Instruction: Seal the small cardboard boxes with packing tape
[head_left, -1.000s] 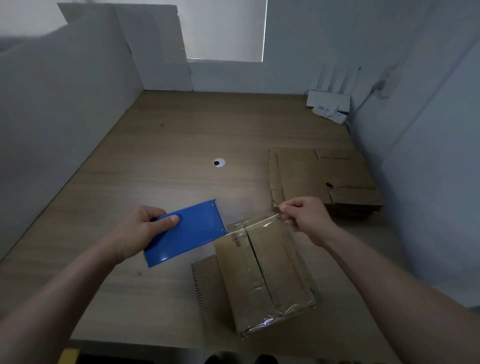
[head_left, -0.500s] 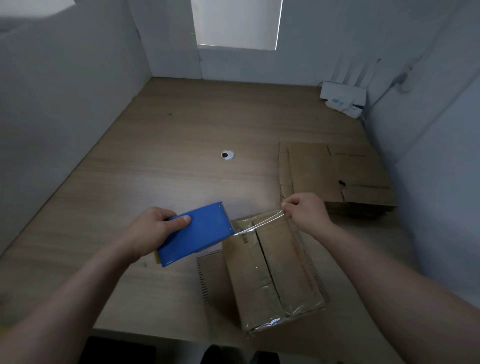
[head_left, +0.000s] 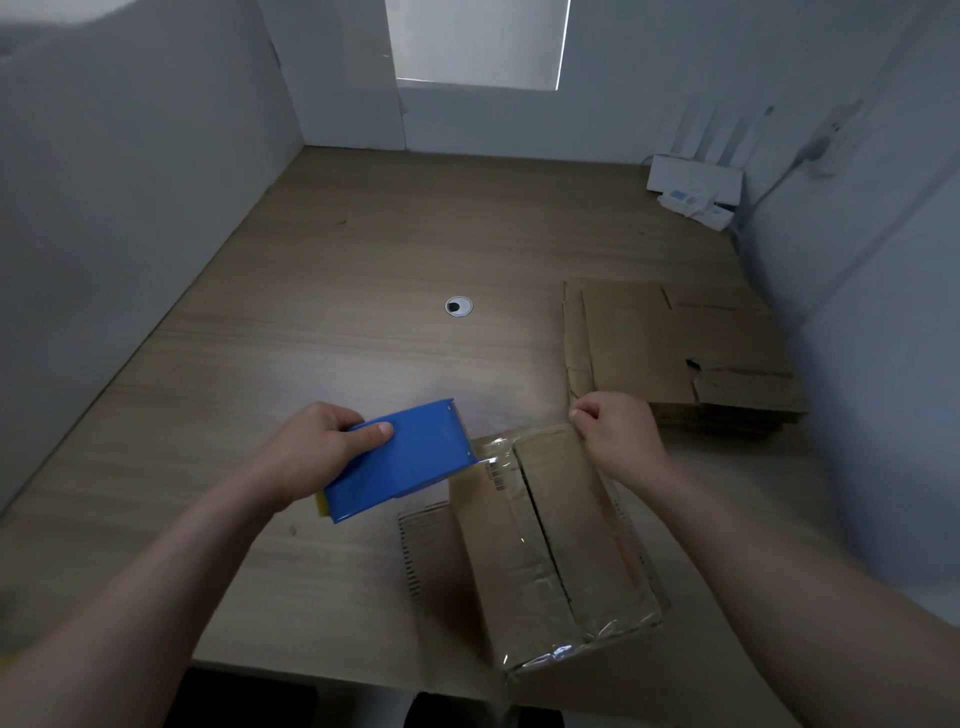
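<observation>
Wooden desk (head_left: 363, 353), grey walls (head_left: 130, 208), cardboard box (head_left: 566, 545)

A light wooden desk (head_left: 363, 364) is carrying a few things. A round cable hole (head_left: 459, 306) is sitting near the middle. At right, a stack of flattened cardboard (head_left: 675, 353) is lying flat. A white router (head_left: 693, 189) is resting in the far right corner. A cardboard box (head_left: 550, 545) w/ clear tape on it is sitting near the front edge, w/ a flat cardboard sheet (head_left: 426, 551) lying just beside it on the left.
</observation>
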